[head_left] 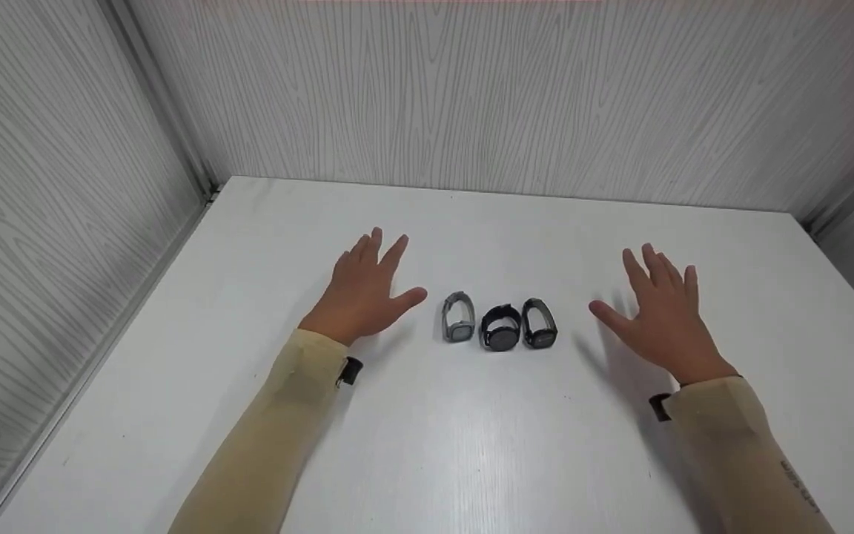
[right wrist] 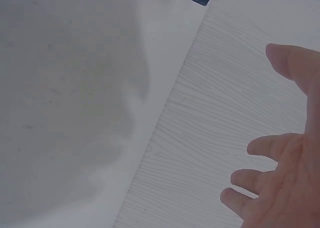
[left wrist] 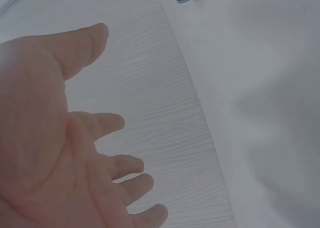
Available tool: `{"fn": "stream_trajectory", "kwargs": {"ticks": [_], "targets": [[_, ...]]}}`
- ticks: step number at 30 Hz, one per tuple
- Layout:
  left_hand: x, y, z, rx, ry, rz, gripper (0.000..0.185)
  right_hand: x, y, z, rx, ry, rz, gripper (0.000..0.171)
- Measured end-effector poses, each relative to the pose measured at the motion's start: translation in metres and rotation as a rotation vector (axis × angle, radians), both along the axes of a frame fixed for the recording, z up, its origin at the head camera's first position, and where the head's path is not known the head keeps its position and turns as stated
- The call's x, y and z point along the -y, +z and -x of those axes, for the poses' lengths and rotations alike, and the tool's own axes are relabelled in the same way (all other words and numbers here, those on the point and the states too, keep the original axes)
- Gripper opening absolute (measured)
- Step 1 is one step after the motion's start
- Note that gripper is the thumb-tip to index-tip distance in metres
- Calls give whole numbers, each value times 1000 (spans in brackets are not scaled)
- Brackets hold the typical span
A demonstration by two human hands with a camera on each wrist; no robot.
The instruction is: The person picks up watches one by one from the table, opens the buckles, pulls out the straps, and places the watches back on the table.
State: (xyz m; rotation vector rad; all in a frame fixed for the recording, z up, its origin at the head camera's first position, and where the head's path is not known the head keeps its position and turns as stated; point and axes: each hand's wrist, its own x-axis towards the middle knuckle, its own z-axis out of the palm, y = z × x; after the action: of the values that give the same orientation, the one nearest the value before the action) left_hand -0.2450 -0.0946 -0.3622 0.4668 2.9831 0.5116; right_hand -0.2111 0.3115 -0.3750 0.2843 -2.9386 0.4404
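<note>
White table [head_left: 471,460] — three watches [head_left: 500,327] in row; left hand [head_left: 364,293], right hand [head_left: 664,315] flank them, fingers spread, holding nothing

watches: 3 [head_left: 500,326] | hands: 2 [head_left: 364,293] | table: 1 [head_left: 471,445]

White table [head_left: 471,460] boxed in by grey woodgrain walls [head_left: 471,89] at back & both sides, even light

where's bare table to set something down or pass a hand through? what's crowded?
Bare table in front, between the two sleeves. Bare too behind the watches up to the back wall, and outboard of each hand. Crowded: the middle, where the grey watch, round black watch and dark watch sit close together, flanked by the open left hand and right hand.
</note>
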Motion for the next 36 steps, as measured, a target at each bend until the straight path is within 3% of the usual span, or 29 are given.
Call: {"fn": "stream_trajectory", "kwargs": {"ticks": [8,15,18,36], "targets": [[-9,-1,-6,75,-67,-103,66,1,-1,1,2,6,10,96],[-14,-6,-6,3,-235,-107,36,0,-4,4,-8,21,23,96],[-14,-10,-4,-13,-274,-112,28,1,-5,5,6,24,26,96],[-31,-24,-1,112,-281,-125,17,3,-3,3,31,26,53,95]]}}
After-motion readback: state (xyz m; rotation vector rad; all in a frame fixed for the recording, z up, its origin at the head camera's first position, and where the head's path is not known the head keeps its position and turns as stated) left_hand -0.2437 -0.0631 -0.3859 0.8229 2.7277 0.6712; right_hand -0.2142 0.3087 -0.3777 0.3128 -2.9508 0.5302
